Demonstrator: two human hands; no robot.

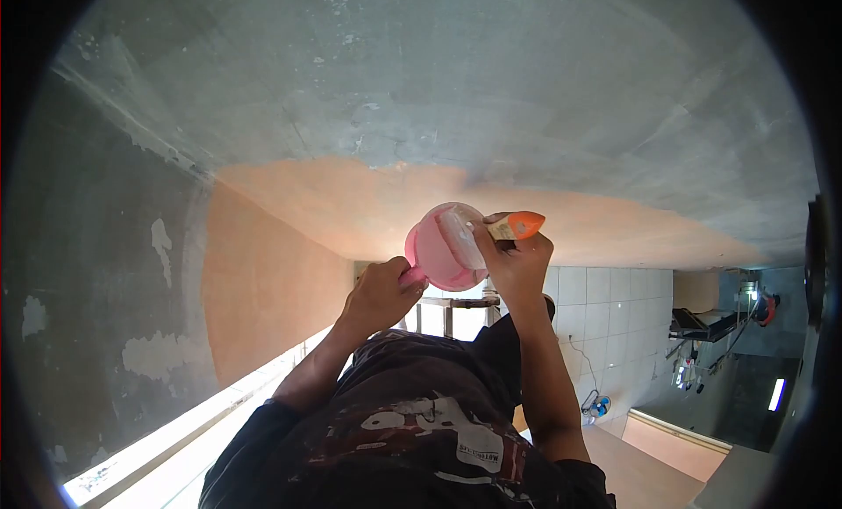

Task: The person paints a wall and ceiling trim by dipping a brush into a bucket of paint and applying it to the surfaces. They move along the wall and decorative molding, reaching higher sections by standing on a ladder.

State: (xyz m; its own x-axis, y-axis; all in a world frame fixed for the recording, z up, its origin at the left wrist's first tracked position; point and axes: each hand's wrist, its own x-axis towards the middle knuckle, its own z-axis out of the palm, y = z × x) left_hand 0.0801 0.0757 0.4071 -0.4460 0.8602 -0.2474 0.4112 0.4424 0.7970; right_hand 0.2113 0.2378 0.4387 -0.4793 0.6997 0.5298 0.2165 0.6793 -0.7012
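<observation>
My left hand [379,291] is closed around the short handle of a pink plastic dipper [431,256], held in front of my chest. The dipper's round bowl faces up toward me. In my right hand [521,261] is a wide paintbrush [524,225] with a wooden handle and an orange end. My fingers grip it low on the handle. Its pale, wet-looking head lies across the dipper's mouth, against the right part of the bowl.
Ahead and above, the grey wall [526,88] meets an orange-painted band [570,209]. At left another grey wall has pale patches and an orange area [263,272]. A stand [449,305] shows below my hands. White tiles [605,311] and a blue fan-like object [596,406] are at right.
</observation>
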